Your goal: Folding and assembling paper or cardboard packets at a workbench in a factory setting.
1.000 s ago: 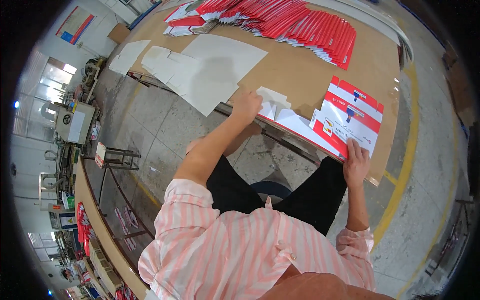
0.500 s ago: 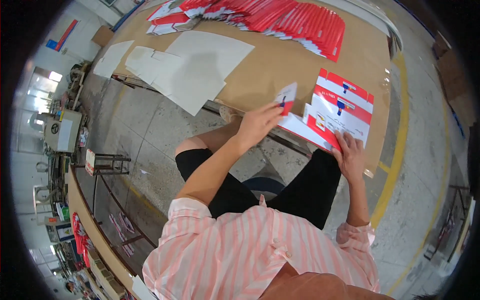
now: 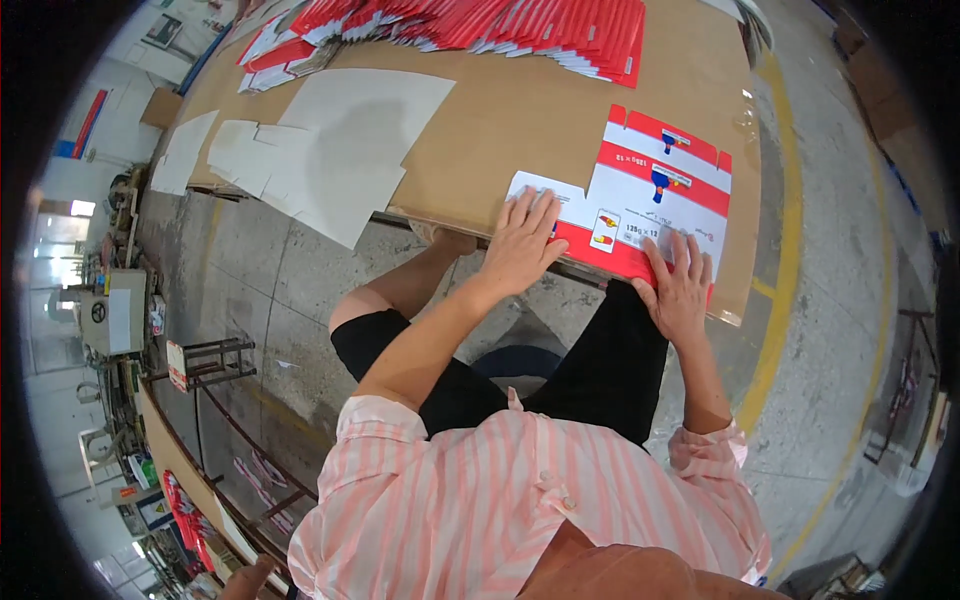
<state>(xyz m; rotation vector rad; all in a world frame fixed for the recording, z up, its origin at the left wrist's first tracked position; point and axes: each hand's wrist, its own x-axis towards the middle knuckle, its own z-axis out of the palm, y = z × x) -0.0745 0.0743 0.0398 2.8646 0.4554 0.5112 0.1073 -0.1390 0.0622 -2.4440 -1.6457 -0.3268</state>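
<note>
A red and white printed carton (image 3: 628,212) lies flat at the near right edge of the tabletop. My left hand (image 3: 524,240) rests on its left flap, with the fingers stretched out and lying flat. On the near right part of the carton, my right hand (image 3: 680,288) lies with fingers spread, the thumb by the near edge. Neither hand grips anything. The fingers cover part of the printed panels.
Along the far side of the brown table (image 3: 470,150) runs a row of overlapping red and white folded cartons (image 3: 560,35). Plain whitish card sheets (image 3: 345,150) lie at the left and overhang the near edge. A stool (image 3: 210,362) stands on the floor at left.
The carton's left flap, raised and tilted by my left hand before, now lies flat under it. My right hand stays on the carton's near right part, its fingers more spread. The whole view has shifted slightly.
</note>
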